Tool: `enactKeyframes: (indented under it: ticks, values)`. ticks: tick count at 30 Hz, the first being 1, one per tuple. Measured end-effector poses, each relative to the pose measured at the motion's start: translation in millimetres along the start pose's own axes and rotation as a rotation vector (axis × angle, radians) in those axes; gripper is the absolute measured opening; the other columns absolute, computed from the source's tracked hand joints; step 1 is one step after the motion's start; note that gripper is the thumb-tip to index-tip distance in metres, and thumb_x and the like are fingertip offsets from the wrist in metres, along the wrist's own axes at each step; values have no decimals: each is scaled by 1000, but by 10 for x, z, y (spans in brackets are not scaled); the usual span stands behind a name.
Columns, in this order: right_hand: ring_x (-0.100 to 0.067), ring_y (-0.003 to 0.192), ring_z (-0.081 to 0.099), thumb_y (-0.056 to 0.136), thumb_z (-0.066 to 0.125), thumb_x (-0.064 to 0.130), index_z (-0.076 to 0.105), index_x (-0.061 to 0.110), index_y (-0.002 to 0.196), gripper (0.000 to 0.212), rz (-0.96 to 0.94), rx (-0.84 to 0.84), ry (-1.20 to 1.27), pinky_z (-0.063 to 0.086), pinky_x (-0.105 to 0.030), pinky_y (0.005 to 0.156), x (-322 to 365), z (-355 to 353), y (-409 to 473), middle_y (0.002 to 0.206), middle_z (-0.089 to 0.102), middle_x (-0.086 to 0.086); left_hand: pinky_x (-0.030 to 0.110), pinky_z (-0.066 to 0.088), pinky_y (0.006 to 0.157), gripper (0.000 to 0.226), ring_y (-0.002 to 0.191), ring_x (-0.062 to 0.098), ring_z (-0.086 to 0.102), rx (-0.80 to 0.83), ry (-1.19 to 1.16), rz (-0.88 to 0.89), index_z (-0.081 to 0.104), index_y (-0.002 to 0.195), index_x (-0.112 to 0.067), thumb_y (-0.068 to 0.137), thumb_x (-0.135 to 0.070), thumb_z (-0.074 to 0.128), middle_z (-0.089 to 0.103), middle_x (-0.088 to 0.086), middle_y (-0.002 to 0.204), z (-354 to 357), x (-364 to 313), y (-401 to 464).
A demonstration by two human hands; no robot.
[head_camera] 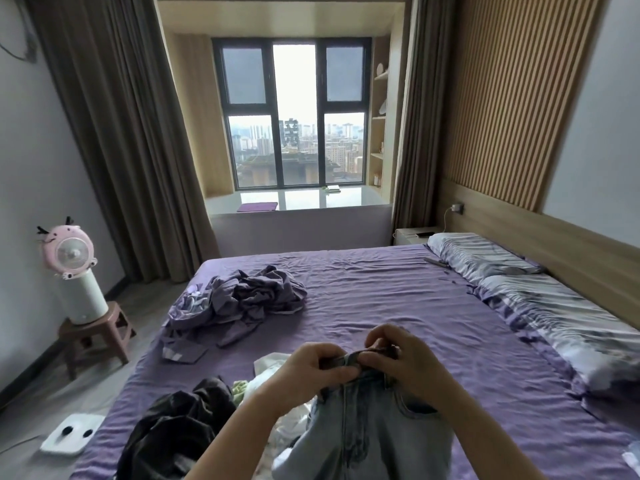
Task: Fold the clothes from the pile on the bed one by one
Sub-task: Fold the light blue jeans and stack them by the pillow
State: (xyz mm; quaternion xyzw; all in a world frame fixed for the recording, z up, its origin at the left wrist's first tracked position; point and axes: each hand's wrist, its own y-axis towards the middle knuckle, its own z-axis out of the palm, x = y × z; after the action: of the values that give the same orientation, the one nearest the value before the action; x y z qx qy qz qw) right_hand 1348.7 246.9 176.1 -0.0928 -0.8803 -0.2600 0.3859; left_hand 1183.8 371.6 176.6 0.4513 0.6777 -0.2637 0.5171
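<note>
Above the bed (398, 289) — jeans (374, 431) waistband pinched between left hand (317, 367) and right hand (398, 358).

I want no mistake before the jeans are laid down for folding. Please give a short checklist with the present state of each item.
1. Left hand grips the jeans waistband: ok.
2. Right hand grips the waistband: ok.
3. Waist button closed: cannot tell.
4. Bare bed sheet ahead for laying them: ok.
5. Legs hang straight: cannot tell, out of view.
6. Jeans free from the white clothes beside them: cannot tell.
</note>
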Motion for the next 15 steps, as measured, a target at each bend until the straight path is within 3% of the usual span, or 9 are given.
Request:
enactKeyframes:
  ticks: [2,3,5,7,9,11,13,15]
  values:
    - [3,79,48,65,60,77,54,43,65,35,-3,38,-164,33,-14,70,-136,-68,-32,71,51,17,22,35,62,28,64,2,44,2,197,115,69,79,-11,71,-38,75,47,-9,69,-66,30,34]
    - [2,84,45,62,52,85,56,39,64,47,14,70,-219,35,-19,75,-222,-81,-53,78,51,19,19,36,63,26,65,-2,44,10,300,188,69,79,-11,74,-35,74,45,-11,70,-99,53,44]
    - [-6,101,41,51,56,88,62,26,71,66,158,143,-224,36,-27,87,-372,-103,-100,101,47,12,12,35,65,24,69,-4,45,28,472,307,68,78,-10,78,-33,73,43,-14,73,-125,122,51]
    - [-8,90,45,47,66,79,57,21,70,63,365,167,-127,37,-20,74,-466,-121,-173,94,48,6,9,34,68,24,73,-7,47,32,549,313,70,82,-13,78,-36,74,45,-14,78,-134,247,41]
    - [-10,67,47,69,76,49,49,17,71,42,582,206,93,34,-20,55,-532,-86,-273,73,48,0,16,40,72,24,76,-3,52,32,609,269,68,83,-25,76,-47,74,50,-14,81,-165,467,25]
    - [-10,59,43,72,78,22,41,16,73,38,731,242,245,33,-21,49,-575,12,-390,67,42,-3,28,46,76,37,80,2,54,34,671,191,62,85,-36,69,-69,66,53,-16,81,-197,697,6]
    - [-10,56,37,58,73,18,38,16,71,37,752,187,288,28,-21,47,-598,129,-457,65,37,-4,23,45,80,52,83,2,52,61,682,36,64,90,-36,62,-80,57,54,-17,85,-171,774,-47]
    - [-8,54,32,58,70,14,38,15,70,34,710,157,276,24,-20,44,-524,209,-446,62,36,-3,12,38,73,52,88,3,52,20,670,-104,66,100,-30,75,-73,50,61,-12,97,-84,799,-82]
